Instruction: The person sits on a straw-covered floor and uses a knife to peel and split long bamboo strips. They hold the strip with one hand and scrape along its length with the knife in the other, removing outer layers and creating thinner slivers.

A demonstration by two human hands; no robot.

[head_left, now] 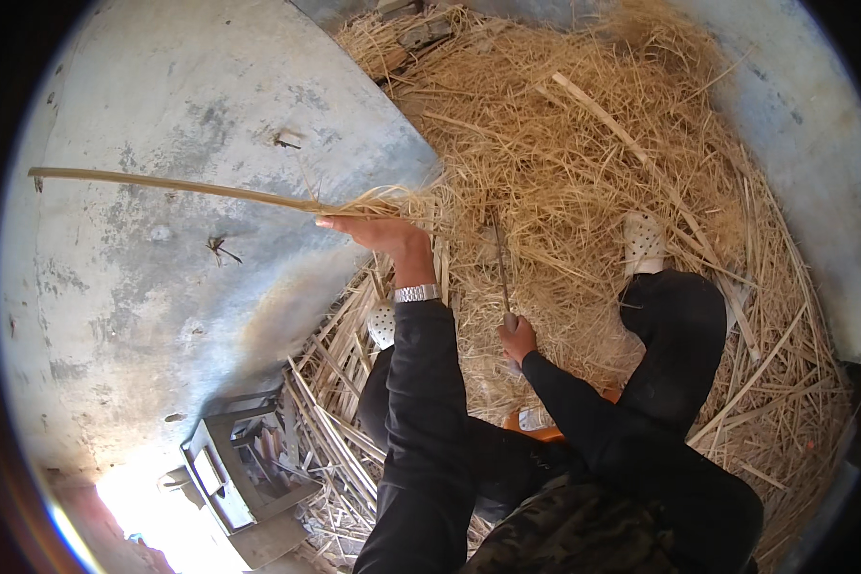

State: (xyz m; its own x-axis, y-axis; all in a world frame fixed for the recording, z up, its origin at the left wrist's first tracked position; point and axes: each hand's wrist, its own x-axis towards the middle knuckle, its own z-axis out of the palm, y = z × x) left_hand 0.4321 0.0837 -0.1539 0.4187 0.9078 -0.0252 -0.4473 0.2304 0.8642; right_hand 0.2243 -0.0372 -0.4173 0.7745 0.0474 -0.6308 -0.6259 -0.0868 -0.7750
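My left hand [383,233], with a metal watch on the wrist, is raised and closed on a long split bamboo strip [182,187]. The strip reaches out to the left in front of the wall, and curled pale shavings [392,199] hang at its end over the hand. Lower and to the right, my right hand [518,341] is closed round the handle of a long, thin-bladed knife [503,263]. Its blade points away from me above the shavings on the floor, apart from the strip.
A deep heap of straw-coloured shavings [555,163] fills the far floor against the walls. Several split strips [330,383] lie at the left, more at the right. My feet, in dotted light shoes [644,242], stand among them. A wooden cabinet-like frame [249,459] stands lower left.
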